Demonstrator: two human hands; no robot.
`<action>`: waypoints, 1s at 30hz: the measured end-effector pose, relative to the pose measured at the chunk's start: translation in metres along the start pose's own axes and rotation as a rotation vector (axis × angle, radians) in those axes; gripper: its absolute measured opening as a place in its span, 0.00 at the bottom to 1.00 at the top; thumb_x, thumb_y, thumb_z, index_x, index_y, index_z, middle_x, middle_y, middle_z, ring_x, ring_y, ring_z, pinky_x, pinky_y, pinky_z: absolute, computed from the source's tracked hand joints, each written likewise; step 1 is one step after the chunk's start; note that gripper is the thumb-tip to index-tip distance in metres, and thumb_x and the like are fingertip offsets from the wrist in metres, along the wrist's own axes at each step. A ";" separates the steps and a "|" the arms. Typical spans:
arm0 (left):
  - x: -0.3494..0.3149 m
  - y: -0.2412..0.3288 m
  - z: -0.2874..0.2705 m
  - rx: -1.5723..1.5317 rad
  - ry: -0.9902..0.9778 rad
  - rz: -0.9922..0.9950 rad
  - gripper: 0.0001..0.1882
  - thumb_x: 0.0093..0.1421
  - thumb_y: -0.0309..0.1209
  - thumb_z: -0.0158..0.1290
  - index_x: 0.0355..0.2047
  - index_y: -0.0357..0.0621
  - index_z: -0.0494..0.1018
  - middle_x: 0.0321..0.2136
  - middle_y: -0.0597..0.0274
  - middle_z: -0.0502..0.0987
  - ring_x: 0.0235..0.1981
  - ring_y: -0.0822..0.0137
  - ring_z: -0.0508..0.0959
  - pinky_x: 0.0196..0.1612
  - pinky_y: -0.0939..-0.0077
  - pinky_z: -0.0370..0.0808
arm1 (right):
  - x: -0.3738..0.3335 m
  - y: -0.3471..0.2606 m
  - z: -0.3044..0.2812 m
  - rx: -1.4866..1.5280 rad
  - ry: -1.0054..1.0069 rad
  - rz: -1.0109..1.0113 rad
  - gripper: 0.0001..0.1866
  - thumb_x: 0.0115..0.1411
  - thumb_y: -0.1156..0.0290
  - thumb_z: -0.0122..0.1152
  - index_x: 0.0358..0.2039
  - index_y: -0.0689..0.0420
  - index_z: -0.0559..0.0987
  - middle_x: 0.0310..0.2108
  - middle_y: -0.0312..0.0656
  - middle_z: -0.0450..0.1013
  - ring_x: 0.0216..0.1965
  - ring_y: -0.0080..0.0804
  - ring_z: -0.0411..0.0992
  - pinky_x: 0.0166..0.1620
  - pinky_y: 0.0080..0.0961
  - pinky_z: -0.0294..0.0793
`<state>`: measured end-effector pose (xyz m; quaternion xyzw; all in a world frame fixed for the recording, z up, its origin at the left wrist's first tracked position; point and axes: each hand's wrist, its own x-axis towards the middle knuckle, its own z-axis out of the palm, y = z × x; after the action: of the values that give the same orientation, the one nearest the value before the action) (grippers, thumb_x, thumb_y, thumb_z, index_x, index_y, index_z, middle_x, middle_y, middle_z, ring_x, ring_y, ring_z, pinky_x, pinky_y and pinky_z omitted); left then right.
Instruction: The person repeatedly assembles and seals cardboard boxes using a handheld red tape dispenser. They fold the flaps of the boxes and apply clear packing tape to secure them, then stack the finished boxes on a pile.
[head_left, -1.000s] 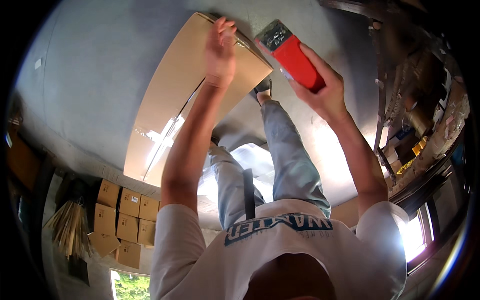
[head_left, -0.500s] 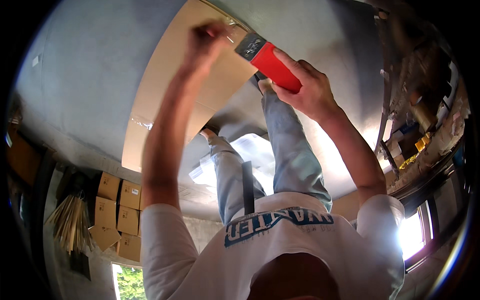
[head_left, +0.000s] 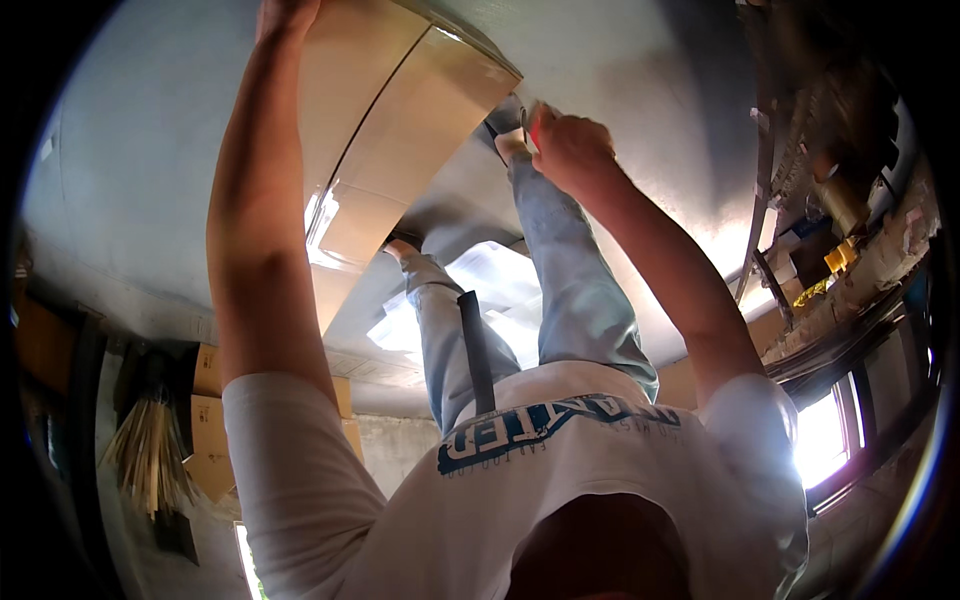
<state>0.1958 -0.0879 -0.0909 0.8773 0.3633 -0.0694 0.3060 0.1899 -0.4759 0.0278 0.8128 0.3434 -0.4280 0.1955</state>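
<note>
A large brown cardboard box (head_left: 435, 110) lies below me, with a dark seam along its top and a bright shiny patch near its near end. My left hand (head_left: 288, 14) is at the box's far left part, cut off by the picture's top edge, so its fingers are hidden. Beyond the box's right edge, my right hand (head_left: 575, 145) is closed around a red tape dispenser (head_left: 536, 132). Most of the dispenser is covered by the hand, and a dark part sticks out beside the fingers.
My legs (head_left: 575, 270) stand close to the box's right side. Bright sheets (head_left: 495, 280) lie on the floor between them. Several cartons (head_left: 208, 425) and a bundle of thin sticks (head_left: 150, 450) are at the lower left. Cluttered shelving (head_left: 840, 220) runs along the right.
My left hand has moved left and away, to the picture's top edge. My right hand has turned and drawn back slightly with the tape dispenser. The box's dark seam now shows.
</note>
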 end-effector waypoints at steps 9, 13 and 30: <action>-0.147 0.084 0.032 0.034 0.049 1.076 0.15 0.52 0.33 0.59 0.42 0.53 0.77 0.41 0.66 0.78 0.45 0.62 0.76 0.50 0.57 0.72 | 0.024 -0.005 -0.044 0.004 0.096 0.039 0.21 0.65 0.48 0.49 0.51 0.46 0.75 0.33 0.39 0.78 0.34 0.40 0.80 0.28 0.38 0.78; -0.152 0.081 0.056 0.126 0.017 1.141 0.13 0.54 0.34 0.52 0.41 0.52 0.75 0.46 0.71 0.72 0.52 0.67 0.70 0.61 0.63 0.63 | 0.061 -0.011 -0.073 -0.097 -0.102 -0.133 0.18 0.67 0.50 0.45 0.44 0.42 0.80 0.33 0.36 0.79 0.36 0.38 0.80 0.33 0.37 0.79; -0.033 0.050 -0.020 -0.252 -0.496 -0.258 0.34 0.60 0.61 0.41 0.47 0.45 0.76 0.51 0.55 0.76 0.56 0.54 0.72 0.57 0.59 0.67 | 0.048 -0.023 -0.076 -0.066 -0.148 0.019 0.25 0.67 0.46 0.42 0.44 0.54 0.77 0.40 0.45 0.78 0.43 0.43 0.77 0.42 0.40 0.76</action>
<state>0.2037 -0.1232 -0.0390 0.7352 0.3917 -0.2745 0.4803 0.2351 -0.3951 0.0297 0.7751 0.3344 -0.4736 0.2512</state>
